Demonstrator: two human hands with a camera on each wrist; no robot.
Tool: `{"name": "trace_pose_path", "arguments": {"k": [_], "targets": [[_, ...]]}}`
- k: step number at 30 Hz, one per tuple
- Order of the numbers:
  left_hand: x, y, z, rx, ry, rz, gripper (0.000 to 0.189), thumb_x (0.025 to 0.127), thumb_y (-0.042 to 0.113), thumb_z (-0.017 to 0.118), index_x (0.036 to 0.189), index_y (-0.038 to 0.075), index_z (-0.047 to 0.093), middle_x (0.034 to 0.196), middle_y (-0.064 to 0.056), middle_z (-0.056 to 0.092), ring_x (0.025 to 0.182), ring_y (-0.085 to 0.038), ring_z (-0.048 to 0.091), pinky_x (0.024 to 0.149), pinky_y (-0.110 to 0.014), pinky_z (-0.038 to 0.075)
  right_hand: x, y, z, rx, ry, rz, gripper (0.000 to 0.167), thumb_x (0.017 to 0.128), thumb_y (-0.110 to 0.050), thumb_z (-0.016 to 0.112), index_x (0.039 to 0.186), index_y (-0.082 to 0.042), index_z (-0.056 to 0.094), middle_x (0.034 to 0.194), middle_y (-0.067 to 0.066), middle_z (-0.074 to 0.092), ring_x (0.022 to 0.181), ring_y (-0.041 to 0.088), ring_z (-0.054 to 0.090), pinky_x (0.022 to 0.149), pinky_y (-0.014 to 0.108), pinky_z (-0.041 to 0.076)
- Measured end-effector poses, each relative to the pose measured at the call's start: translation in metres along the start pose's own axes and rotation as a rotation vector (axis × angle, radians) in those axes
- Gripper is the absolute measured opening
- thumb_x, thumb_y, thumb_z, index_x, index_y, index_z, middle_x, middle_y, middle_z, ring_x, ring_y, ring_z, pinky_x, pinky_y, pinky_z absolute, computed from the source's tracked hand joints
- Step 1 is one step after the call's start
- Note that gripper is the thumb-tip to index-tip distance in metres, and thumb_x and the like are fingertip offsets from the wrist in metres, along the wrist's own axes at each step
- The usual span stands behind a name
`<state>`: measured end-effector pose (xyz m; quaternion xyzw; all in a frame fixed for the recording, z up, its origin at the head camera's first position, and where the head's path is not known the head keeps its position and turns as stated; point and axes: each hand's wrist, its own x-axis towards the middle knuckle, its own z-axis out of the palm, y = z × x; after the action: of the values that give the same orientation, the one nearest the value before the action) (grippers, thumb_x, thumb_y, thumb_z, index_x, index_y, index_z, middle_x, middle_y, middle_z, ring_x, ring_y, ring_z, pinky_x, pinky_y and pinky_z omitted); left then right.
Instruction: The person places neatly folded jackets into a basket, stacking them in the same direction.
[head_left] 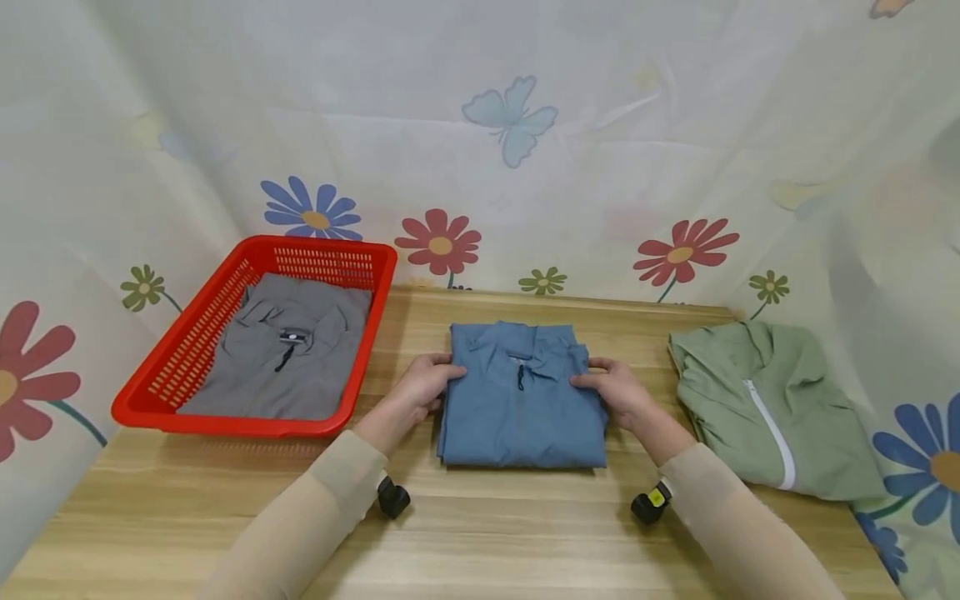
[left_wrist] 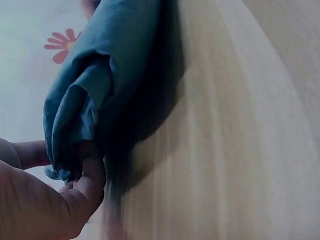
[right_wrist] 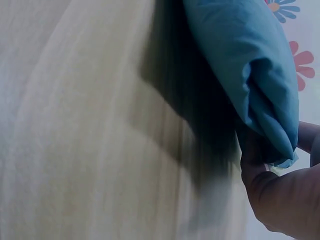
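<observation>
A folded blue zip-up jacket (head_left: 517, 408) is in the middle of the table in the head view, its collar at the far side and a dark zip pull near the neck. My left hand (head_left: 426, 385) grips its left edge, thumb on top and fingers beneath. On the opposite edge my right hand (head_left: 618, 390) pinches the cloth the same way. Both wrist views show the folded layers of the jacket (left_wrist: 120, 45) between thumb and fingers, with a shadow on the tabletop below. The fingertips under the cloth are partly hidden.
To the left stands a red plastic basket (head_left: 255, 427) with a folded grey jacket (head_left: 288, 367) in it. A green jacket with a white zip (head_left: 780, 408) lies on the right of the wooden table (head_left: 517, 533). A flower-printed curtain (head_left: 600, 200) hangs behind.
</observation>
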<state>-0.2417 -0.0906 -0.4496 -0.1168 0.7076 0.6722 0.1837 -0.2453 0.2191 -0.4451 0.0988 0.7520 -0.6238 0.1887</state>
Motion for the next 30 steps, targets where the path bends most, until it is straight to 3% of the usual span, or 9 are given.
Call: {"name": "trace_pose_path", "arguments": {"k": [3,8,13,16,19,23,26,30], "targets": [[-0.004,0.003,0.001,0.017,-0.007,0.026,0.064,0.098,0.013,0.066,0.156,0.001,0.040,0.148,-0.017,0.052,0.066,-0.010,0.051,0.057,-0.023,0.044,-0.005,-0.003,0.002,0.020,0.000,-0.017,0.074,0.097,-0.006,0.066,0.157,0.007,0.025,0.156,0.029,0.034,0.138,0.040,0.041,0.112,0.053,0.038],[-0.014,0.011,0.004,0.075,-0.019,0.062,0.063,0.098,0.013,0.067,0.155,0.002,0.042,0.135,-0.014,0.061,0.064,-0.009,0.047,0.056,-0.024,0.042,-0.015,-0.007,0.006,0.036,-0.013,-0.038,0.074,0.097,-0.006,0.067,0.157,0.005,0.026,0.151,0.028,0.040,0.130,0.038,0.049,0.103,0.047,0.047],[-0.022,0.022,0.004,0.079,-0.026,0.092,0.062,0.097,0.013,0.067,0.153,0.002,0.044,0.098,-0.006,0.068,0.045,-0.009,0.028,0.047,-0.024,0.031,-0.023,-0.015,0.008,0.059,-0.029,-0.071,0.074,0.097,-0.007,0.066,0.158,0.003,0.025,0.146,0.028,0.047,0.125,0.036,0.054,0.098,0.044,0.051],[-0.028,0.029,0.003,0.053,-0.036,0.095,0.060,0.097,0.011,0.067,0.152,0.002,0.045,0.081,0.001,0.056,0.045,-0.007,0.030,0.047,-0.023,0.029,-0.027,-0.021,0.010,0.067,-0.032,-0.083,0.074,0.097,-0.008,0.067,0.158,0.002,0.025,0.145,0.027,0.049,0.125,0.034,0.056,0.098,0.042,0.052],[-0.034,0.037,0.000,0.029,-0.064,0.097,0.059,0.098,0.010,0.066,0.152,0.001,0.044,0.085,-0.002,0.055,0.054,-0.009,0.043,0.051,-0.021,0.039,-0.031,-0.028,0.010,0.076,-0.045,-0.093,0.074,0.097,-0.008,0.066,0.158,0.002,0.025,0.146,0.027,0.049,0.126,0.033,0.055,0.099,0.042,0.052],[-0.041,0.048,-0.007,0.038,-0.097,0.114,0.060,0.099,0.012,0.064,0.154,0.001,0.041,0.117,-0.014,0.062,0.081,-0.018,0.060,0.072,-0.029,0.055,-0.036,-0.037,0.011,0.084,-0.064,-0.119,0.072,0.098,-0.007,0.065,0.158,0.001,0.026,0.148,0.027,0.047,0.127,0.034,0.055,0.100,0.042,0.051],[-0.045,0.054,-0.014,0.071,-0.096,0.116,0.061,0.100,0.014,0.063,0.155,0.002,0.039,0.131,-0.019,0.058,0.094,-0.024,0.060,0.082,-0.035,0.057,-0.039,-0.044,0.013,0.084,-0.069,-0.138,0.072,0.098,-0.007,0.065,0.158,0.002,0.027,0.148,0.028,0.048,0.127,0.034,0.055,0.100,0.041,0.051],[-0.047,0.057,-0.025,0.101,-0.080,0.103,0.063,0.101,0.016,0.063,0.157,0.002,0.037,0.136,-0.018,0.055,0.101,-0.027,0.058,0.087,-0.038,0.056,-0.041,-0.050,0.018,0.099,-0.072,-0.138,0.072,0.098,-0.007,0.066,0.158,0.001,0.027,0.148,0.026,0.050,0.128,0.032,0.055,0.100,0.040,0.051]]}}
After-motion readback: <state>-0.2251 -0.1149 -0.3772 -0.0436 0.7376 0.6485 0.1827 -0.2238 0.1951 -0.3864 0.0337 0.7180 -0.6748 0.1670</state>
